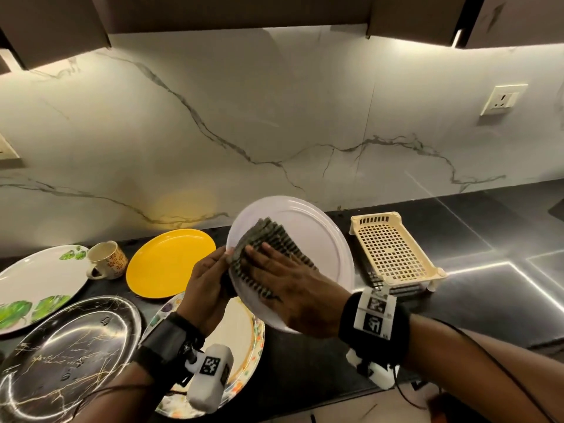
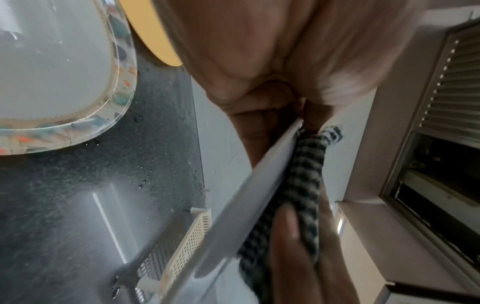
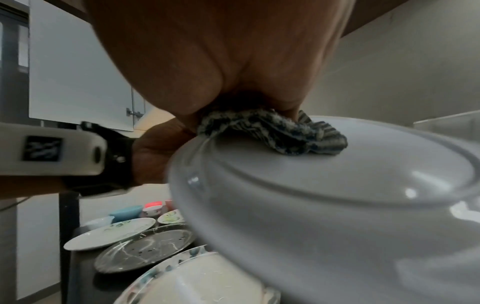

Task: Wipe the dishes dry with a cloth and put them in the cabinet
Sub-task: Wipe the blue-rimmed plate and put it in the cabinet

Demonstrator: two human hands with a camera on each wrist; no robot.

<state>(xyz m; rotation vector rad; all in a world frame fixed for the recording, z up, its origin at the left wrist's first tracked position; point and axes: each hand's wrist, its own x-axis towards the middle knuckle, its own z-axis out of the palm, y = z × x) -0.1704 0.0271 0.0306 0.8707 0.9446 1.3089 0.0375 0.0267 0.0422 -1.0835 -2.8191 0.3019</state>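
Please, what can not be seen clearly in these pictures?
Head view: fingers of the left hand behind the white plate; the plate hides them.
Head view: the plate's face under the cloth and the right hand.
Head view: the floral-rimmed plate, partly covered by the left hand.
Right wrist view: the far bowls, too small and blurred.

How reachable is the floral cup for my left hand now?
Probably not yet: the left hand grips the white plate. The path to the cup over the yellow plate looks open.
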